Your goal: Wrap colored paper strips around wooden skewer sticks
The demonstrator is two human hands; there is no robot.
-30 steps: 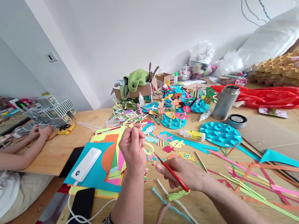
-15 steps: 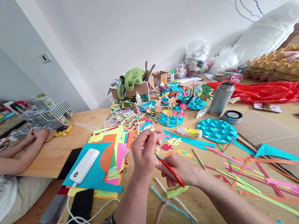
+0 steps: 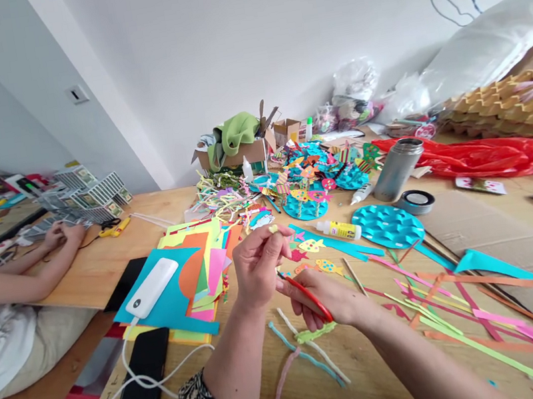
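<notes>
1. Pinched together, the thumb and fingers of your left hand (image 3: pixel 257 268) hold a small pale yellow piece (image 3: pixel 274 229) above the desk (image 3: pixel 239 379).
2. Your right hand (image 3: pixel 329 294) has its fingers curled around the red scissors (image 3: pixel 320 309), whose tips point toward your left hand; you cannot tell whether they touch it.
3. Below your hands, toward the near edge of the desk, lie a green strand (image 3: pixel 320 332), a white strand (image 3: pixel 333 363), a blue strand (image 3: pixel 289 343) and a pink strand (image 3: pixel 279 393), partly crossing.
4. Just beyond your hands are paper fish (image 3: pixel 311 246) and a yellow glue bottle (image 3: pixel 345 229), with a wavy blue disc (image 3: pixel 387 226) beside them.
5. Toward the desk's left edge, a white power bank (image 3: pixel 153 288) rests on coloured sheets (image 3: pixel 179 318), and a black phone (image 3: pixel 139 398) lies near the near left corner.
6. Paper strips (image 3: pixel 490 332) spread toward the right edge.
</notes>
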